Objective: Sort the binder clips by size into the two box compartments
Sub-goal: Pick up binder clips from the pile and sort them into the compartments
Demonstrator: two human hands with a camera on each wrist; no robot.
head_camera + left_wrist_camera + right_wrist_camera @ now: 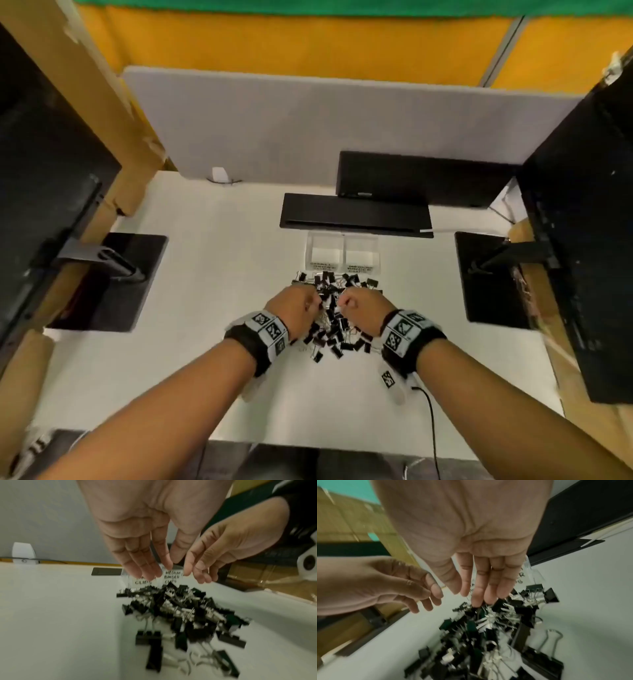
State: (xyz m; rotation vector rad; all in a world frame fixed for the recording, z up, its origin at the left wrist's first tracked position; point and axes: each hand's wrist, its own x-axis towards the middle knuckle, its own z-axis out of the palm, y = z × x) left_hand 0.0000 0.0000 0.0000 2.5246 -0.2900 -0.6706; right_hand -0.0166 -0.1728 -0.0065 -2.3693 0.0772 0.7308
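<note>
hands over clips, unladen

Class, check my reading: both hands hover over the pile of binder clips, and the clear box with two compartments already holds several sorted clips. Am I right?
Not quite. The box looks empty in the head view; no clips are in either compartment. The rest stands: the left hand and right hand are over the pile of binder clips.

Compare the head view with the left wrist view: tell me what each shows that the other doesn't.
Only the head view: both wristbands, the forearms, the black stands at either side, and the two clear box compartments from above, apparently empty.

Only the left wrist view: the readable label "MEDIUM BINDER CLIPS", and the straight fingers of the left hand holding nothing.

Both: the pile of binder clips on the white table, with both hands above it, including the right hand.
</note>
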